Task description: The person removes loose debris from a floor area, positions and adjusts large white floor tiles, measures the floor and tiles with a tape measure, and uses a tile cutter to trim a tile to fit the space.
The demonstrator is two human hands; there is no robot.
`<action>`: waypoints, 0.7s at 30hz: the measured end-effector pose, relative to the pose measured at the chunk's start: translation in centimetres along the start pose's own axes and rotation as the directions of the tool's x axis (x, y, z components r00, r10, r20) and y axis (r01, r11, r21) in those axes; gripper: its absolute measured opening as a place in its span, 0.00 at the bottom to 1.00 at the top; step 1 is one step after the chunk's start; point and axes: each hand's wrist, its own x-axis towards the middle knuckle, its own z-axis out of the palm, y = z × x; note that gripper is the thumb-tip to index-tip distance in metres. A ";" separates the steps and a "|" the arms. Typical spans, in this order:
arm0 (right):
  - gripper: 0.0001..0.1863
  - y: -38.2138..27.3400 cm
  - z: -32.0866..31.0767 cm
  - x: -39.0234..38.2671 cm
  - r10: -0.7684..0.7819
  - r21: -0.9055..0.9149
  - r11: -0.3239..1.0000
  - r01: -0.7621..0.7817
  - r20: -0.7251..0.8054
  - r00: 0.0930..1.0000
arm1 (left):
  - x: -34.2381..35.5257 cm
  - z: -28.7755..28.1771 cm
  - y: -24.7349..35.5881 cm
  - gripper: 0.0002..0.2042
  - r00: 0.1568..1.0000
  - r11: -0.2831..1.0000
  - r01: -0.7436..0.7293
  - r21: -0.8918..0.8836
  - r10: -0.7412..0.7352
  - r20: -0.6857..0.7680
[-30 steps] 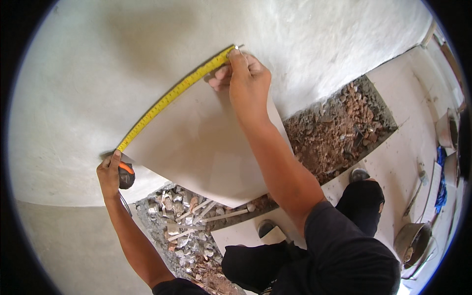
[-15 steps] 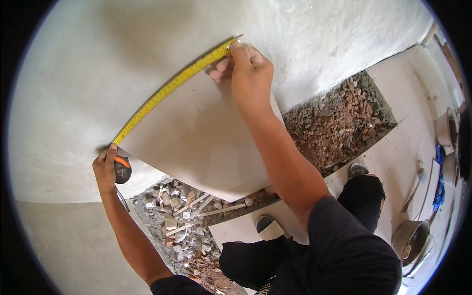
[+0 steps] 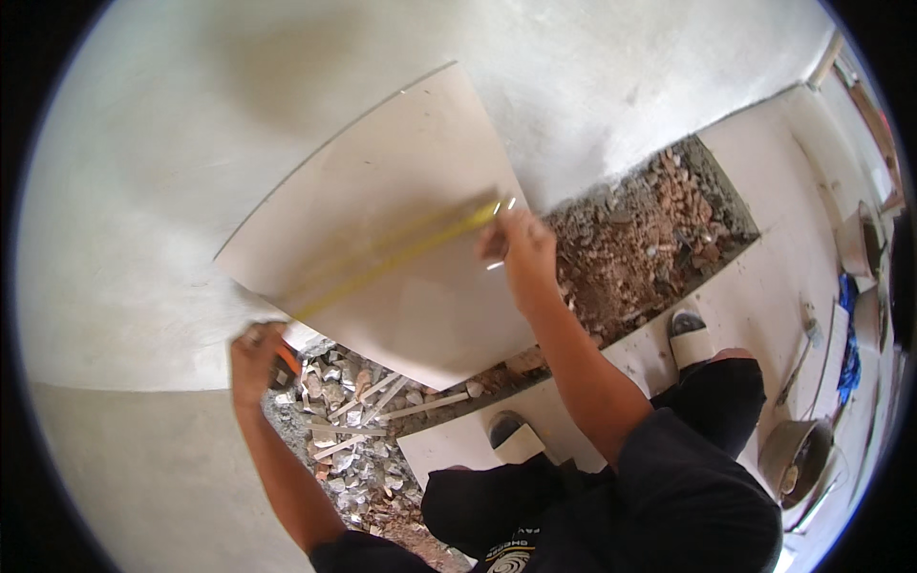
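Note:
A large beige tile [image 3: 420,329] leans against the pale plastered wall [image 3: 153,191]. My left hand [image 3: 256,361] is closed around a tape measure [image 3: 286,367] with a dark and orange case, beside the tile's left corner. Its yellow blade [image 3: 387,265] runs slantwise across the middle of the tile face, blurred by motion. At the blade's far end, near the tile's right edge, my right hand [image 3: 525,250] pinches the tip. Whether the blade touches the tile I cannot tell.
Broken rubble [image 3: 358,477] with several thin strips [image 3: 425,408] lies below the tile, and reddish rubble [image 3: 650,239] to its right. My sandalled feet stand on laid floor tiles [image 3: 611,358]. Buckets [image 3: 798,458], a blue cloth [image 3: 848,349] and a trowel-like tool [image 3: 800,363] sit at the right.
The blade has come off the tile's upper edge and down across its face. My right hand has moved down and right; my left hand has moved slightly right and down with the case.

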 end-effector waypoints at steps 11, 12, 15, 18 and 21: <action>0.19 19.2 -13.7 -14.5 0.586 -0.356 0.779 -0.517 0.118 0.802 | -12.2 29.0 -14.1 0.17 0.815 0.931 0.324 -0.170 -0.184 0.549; 0.18 20.2 -15.3 -15.1 0.641 -0.479 0.704 -0.524 0.112 0.759 | -13.0 30.1 -15.3 0.18 0.791 0.925 0.351 -0.145 -0.210 0.574; 0.17 22.0 -20.2 -15.5 0.687 -0.809 0.520 -0.274 0.206 0.697 | -14.4 31.2 -18.5 0.18 0.751 0.923 0.383 -0.037 -0.288 0.594; 0.15 21.3 -22.6 -14.0 0.411 -0.919 0.394 -0.029 0.147 0.900 | -16.7 30.1 -21.5 0.20 0.795 0.942 0.309 0.132 -0.332 0.508; 0.15 16.3 -22.2 -8.0 0.083 -0.837 -0.528 0.145 0.119 0.989 | -21.3 28.5 -23.8 0.20 0.827 0.888 0.447 0.107 -0.456 0.330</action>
